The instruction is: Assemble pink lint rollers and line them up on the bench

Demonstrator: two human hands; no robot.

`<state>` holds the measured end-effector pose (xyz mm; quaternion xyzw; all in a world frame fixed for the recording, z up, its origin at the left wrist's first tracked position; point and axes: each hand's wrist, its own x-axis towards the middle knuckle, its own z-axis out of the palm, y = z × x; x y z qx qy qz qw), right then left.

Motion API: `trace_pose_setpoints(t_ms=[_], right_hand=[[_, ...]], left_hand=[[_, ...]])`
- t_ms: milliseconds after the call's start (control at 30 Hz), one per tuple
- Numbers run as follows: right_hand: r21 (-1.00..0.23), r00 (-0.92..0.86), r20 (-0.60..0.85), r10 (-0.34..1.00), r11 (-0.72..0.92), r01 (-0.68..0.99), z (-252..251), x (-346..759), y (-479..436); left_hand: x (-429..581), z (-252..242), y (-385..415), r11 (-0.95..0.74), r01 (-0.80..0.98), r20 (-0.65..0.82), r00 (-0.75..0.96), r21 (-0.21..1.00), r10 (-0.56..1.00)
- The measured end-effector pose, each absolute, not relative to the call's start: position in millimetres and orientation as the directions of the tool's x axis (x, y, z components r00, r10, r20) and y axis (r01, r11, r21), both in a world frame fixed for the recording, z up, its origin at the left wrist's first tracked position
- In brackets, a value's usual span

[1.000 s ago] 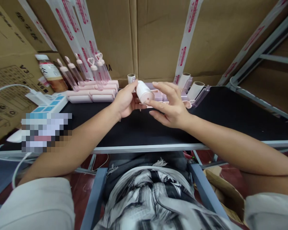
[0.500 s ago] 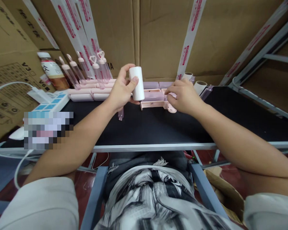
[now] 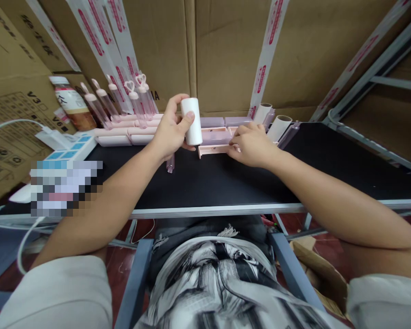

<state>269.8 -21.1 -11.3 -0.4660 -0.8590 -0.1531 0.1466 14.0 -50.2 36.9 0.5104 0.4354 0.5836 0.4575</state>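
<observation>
My left hand [image 3: 173, 124] is closed round a white roll [image 3: 192, 121], held upright and slightly tilted above the table, thumb across its front. My right hand [image 3: 252, 145] is closed at the right end of a long, open pink plastic holder [image 3: 214, 149]; its fingers cover that end. Just behind lie purple plastic cases [image 3: 215, 138] and more pink pieces. Beyond my right hand stand two hollow white rolls, one nearer [image 3: 279, 128] and one farther back [image 3: 262, 113], with clear purple tubes [image 3: 289, 135] beside them. Another purple tube [image 3: 170, 163] lies below my left hand.
Pink cases [image 3: 113, 139] line the back left, with clear tubes with pink caps [image 3: 133, 103] standing at them. A drink bottle [image 3: 71, 103], a power strip [image 3: 70, 148] and a blurred-out object [image 3: 65, 187] are at left. Cardboard [image 3: 226, 59] walls the black table [image 3: 192, 192].
My right hand has moved slightly left and down, from over the purple case onto the pink holder's right end. My left hand still holds the white roll. The view has shifted a little.
</observation>
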Motion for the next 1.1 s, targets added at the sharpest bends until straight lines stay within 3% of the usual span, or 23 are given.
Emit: trace_pose_setpoints(t_ms=[233, 533, 633, 733, 900, 1000, 1100], right_hand=[[0.125, -0.593, 0.331, 0.734, 0.589, 0.799, -11.8, 261.2, -29.0], [0.095, -0.733, 0.302, 0.609, 0.746, 0.659, -15.9, 251.6, -37.3], [0.028, -0.742, 0.341, 0.577, 0.783, 0.622, -15.1, 252.0, -38.2], [-0.067, -0.714, 0.475, 0.514, 0.830, 0.553, -16.7, 254.3, -35.6], [-0.227, -0.521, 0.705, 0.481, 0.849, 0.477, -15.6, 255.4, -34.4], [-0.334, -0.434, 0.705, 0.561, 0.802, 0.495, -9.8, 254.2, -37.4], [-0.500, -0.395, 0.614, 0.683, 0.724, 0.475, -5.9, 252.7, -37.0]], left_hand=[[14.4, 37.7, -51.2, -0.188, -0.118, 0.180, -0.081, 0.975, 0.980], [12.5, 35.1, -49.4, -0.216, -0.097, 0.210, -0.066, 0.972, 0.975], [5.6, 32.4, -42.2, -0.265, -0.032, 0.265, -0.019, 0.964, 0.964], [-6.6, 27.2, -27.7, -0.322, 0.011, 0.321, 0.052, 0.947, 0.946], [-21.7, 14.5, -7.2, -0.375, 0.061, 0.356, 0.209, 0.925, 0.911], [-16.9, 7.8, -8.9, -0.303, 0.037, 0.278, 0.308, 0.952, 0.910], [-4.6, 3.1, -18.2, -0.229, 0.038, 0.194, 0.410, 0.973, 0.891]])
